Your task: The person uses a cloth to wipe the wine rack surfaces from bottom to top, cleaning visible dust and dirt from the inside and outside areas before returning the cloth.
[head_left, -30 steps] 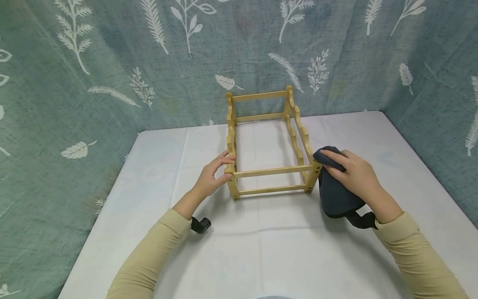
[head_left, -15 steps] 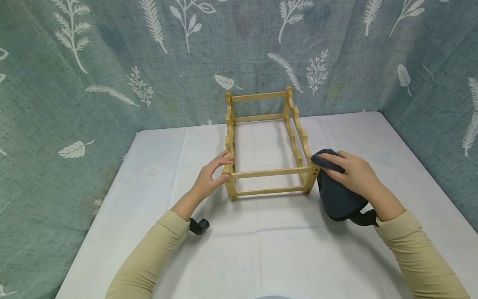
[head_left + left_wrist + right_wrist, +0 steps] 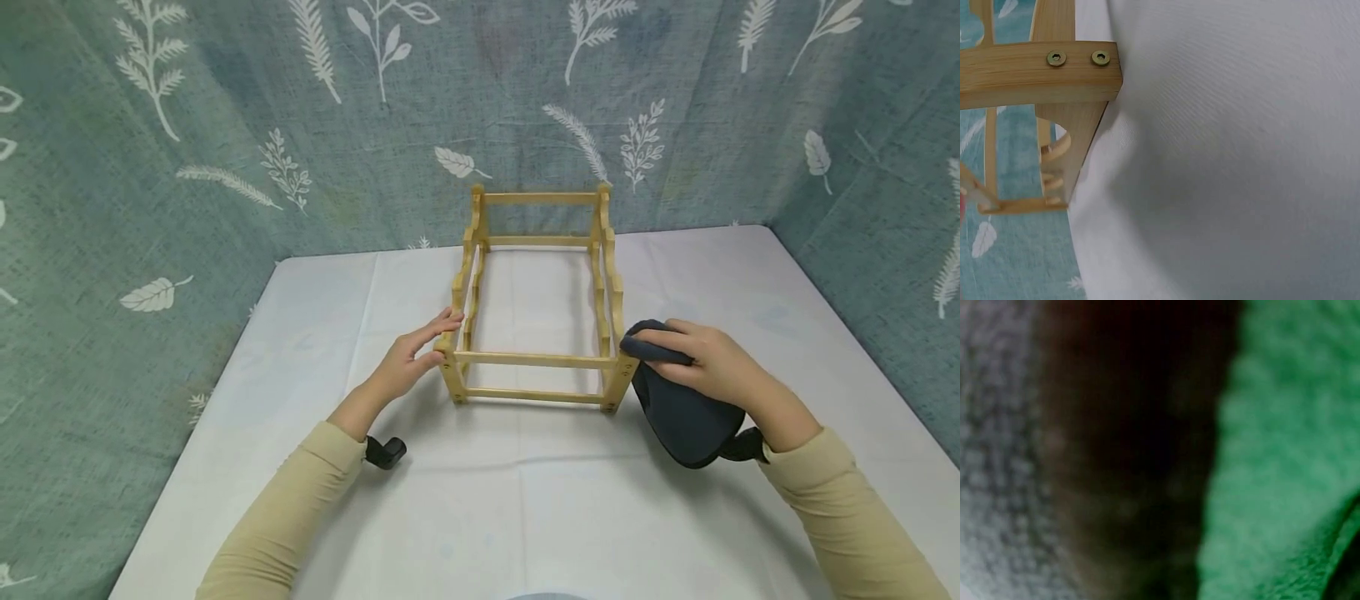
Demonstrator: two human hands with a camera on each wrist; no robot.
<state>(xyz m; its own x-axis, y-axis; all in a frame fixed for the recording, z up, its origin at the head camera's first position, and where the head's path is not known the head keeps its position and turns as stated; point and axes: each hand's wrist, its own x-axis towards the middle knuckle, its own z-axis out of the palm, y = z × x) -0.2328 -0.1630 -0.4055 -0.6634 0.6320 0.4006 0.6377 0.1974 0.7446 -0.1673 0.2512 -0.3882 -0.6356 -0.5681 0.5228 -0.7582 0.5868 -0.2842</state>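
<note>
A light wooden rack with wavy-edged side rails stands on the white-covered table. At its near left corner is my left hand, thumb in front and fingers reaching over the side, holding the post. The left wrist view shows the rack's corner post with two bolts, and a sliver of fingertip at the left edge. My right hand grips a folded dark navy cloth against the near right corner; its lower part hangs in a flap. Close up in the right wrist view, a blurred fuzzy green surface appears beside dark material.
Behind the rack hangs a green-blue curtain with white leaf prints, which also closes both sides. White cloth covers the table. The rim of a pale round object shows at the bottom edge. A black wrist-camera mount sits below the left wrist.
The rack has turned slightly, its far end shifting right and its near right corner coming toward me. Both hands moved with it, the right one down with the cloth.
</note>
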